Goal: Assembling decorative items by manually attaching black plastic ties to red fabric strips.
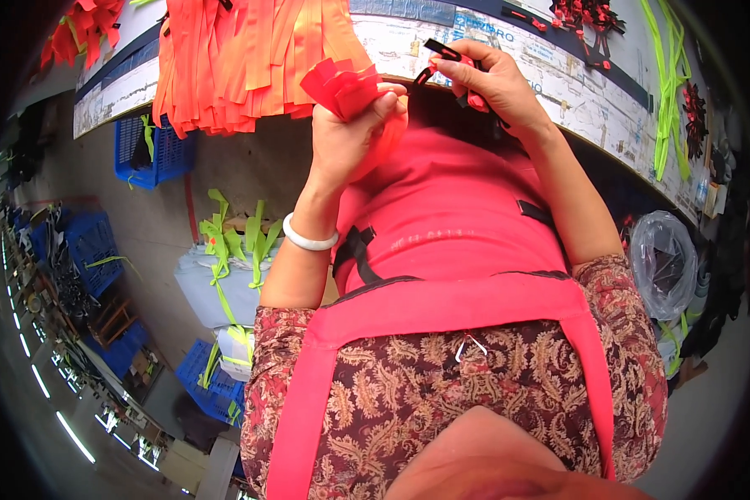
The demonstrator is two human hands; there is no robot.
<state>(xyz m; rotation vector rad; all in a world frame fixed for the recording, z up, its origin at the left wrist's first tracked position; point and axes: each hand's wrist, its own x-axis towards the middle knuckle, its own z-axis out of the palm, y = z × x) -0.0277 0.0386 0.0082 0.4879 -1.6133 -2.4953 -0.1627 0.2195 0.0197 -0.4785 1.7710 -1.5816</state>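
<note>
- The left hand (350,133) is closed in a fist around a bunch of short red strap pieces (342,83), whose cut ends fan out above the fingers.
- The right hand (496,83) pinches a black plastic buckle (442,52) between curled fingers, just beside the red bunch.
- Both hands are raised at the edge of the counter (575,92).
- Orange straps (242,58) hang over the counter's edge, left of the hands.

Red strap ends (342,83), black buckle (443,52), pink apron (442,250) over a maroon paisley blouse (408,400), white bangle (308,242); orange straps (242,58) far left, blue crates (154,150)
</note>
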